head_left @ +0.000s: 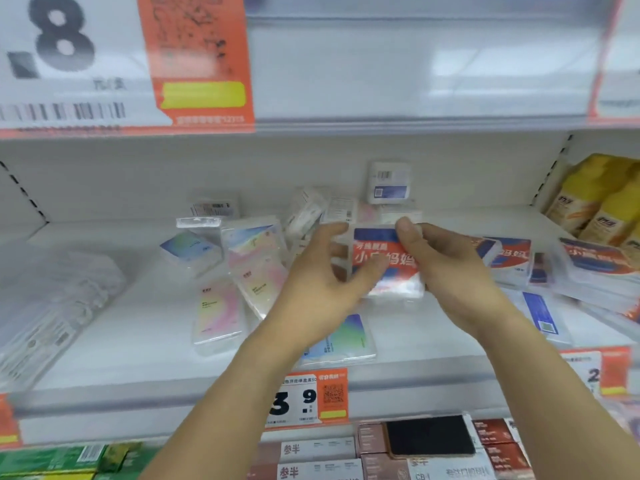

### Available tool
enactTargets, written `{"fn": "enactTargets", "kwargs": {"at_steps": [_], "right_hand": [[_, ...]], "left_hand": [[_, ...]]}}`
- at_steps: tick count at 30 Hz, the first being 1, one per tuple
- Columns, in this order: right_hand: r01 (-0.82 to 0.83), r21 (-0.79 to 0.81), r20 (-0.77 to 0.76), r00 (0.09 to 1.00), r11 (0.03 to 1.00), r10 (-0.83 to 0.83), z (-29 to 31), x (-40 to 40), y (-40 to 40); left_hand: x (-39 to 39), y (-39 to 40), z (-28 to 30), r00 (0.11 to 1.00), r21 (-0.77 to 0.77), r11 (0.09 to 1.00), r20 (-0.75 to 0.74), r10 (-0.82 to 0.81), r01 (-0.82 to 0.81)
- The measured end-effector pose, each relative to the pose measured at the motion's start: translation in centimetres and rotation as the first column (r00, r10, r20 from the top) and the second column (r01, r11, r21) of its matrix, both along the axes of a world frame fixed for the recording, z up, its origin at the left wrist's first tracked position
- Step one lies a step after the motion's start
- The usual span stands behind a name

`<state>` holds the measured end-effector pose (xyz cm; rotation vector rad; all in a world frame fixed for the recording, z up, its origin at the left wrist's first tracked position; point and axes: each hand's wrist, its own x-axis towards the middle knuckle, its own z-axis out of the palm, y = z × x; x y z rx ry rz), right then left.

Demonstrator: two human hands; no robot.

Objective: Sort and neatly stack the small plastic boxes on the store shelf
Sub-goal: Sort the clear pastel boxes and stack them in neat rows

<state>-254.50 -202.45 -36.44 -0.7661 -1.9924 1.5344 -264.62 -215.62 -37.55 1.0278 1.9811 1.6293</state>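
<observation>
Setting: white store shelf [138, 341] with price tags along its front lip; small plastic boxes lie scattered over it.
Landmark: the red-and-blue box [384, 265], held up above the middle of the shelf.
Right hand [446, 268]: thumb over the top edge of the red-and-blue box and fingers curled behind its right side, a firm hold.
Left hand [322, 275]: fingers spread and loosely bent at the left edge of that box; whether they press it or only steady it, I cannot tell.
Left of the landmark: pastel boxes [221, 306] lie loose at odd angles.
Right of the landmark: matching red-and-blue boxes [509, 258] lie in a slanted, untidy row.
Behind the landmark: a few clear boxes [389, 183] stand or lean near the back wall.
Step in hand: likely a picked box being squared up before joining its own kind.
Next move calls for: carrying it right, laying it flat, edges flush on the matching pile.
Hard to make out: motion blur smears the print; the box's underside and the right hand's fingertips are hidden.
</observation>
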Motion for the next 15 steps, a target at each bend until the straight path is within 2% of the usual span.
{"fn": "enactTargets", "kwargs": {"at_steps": [2,4,6,7,9,12,15], "right_hand": [[-0.030,0.040,0.035,0.999,0.999,0.029,0.3,0.0,0.5],[0.081,0.126,0.001,0.997,0.989,-0.081,0.5,-1.0,2.3],[0.238,0.373,-0.065,0.971,0.897,-0.230,0.4,-3.2,5.4],[0.246,0.502,-0.048,0.965,0.829,-0.257,0.6,-4.7,6.9],[0.103,0.662,0.115,0.965,0.742,-0.237,0.9,-7.9,9.8],[-0.143,0.727,0.382,0.897,0.671,-0.222,1.0,-11.4,12.0],[-0.167,0.828,0.396,0.850,0.535,-0.348,0.3,-12.4,12.6]], "left_hand": [[0.2,0.7,-0.6,0.996,0.030,1.000,0.088,-0.003,0.001],[-0.4,0.8,-0.9,0.995,0.037,0.996,0.059,0.076,-0.078],[-1.0,0.6,-1.1,0.990,0.027,0.990,0.035,0.139,-0.140],[-1.3,0.5,-1.2,0.987,0.020,0.987,0.024,0.158,-0.159],[-1.6,0.0,-1.4,0.981,-0.002,0.982,-0.016,0.191,-0.191],[-1.7,-1.0,-1.7,0.978,-0.011,0.979,-0.050,0.204,-0.205],[-1.5,-2.0,-1.9,0.973,-0.001,0.977,-0.091,0.213,-0.214]]}}
